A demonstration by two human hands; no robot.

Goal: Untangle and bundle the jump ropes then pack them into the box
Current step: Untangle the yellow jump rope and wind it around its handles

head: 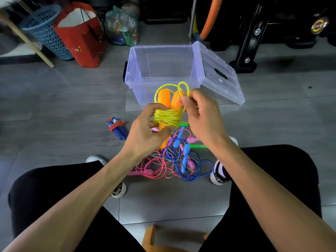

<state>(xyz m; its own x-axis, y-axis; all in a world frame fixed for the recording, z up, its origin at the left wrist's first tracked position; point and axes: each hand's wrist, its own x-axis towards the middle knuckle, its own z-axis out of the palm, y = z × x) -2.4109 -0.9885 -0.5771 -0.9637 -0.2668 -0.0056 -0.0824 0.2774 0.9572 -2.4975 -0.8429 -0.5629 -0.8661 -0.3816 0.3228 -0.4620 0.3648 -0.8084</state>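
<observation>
Yellow rope [168, 116] coiled crosswise round upright orange handles [163, 99], clamped in left hand [147, 131]; right hand [201, 113] pinches loose end loop just right of handles. Box [134, 73] beyond, empty.

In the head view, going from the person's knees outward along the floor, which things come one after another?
Tangled pile of ropes → yellow rope with orange handles, held above the floor by left hand and right hand → clear box, open, its lid leaning at its right side.
</observation>
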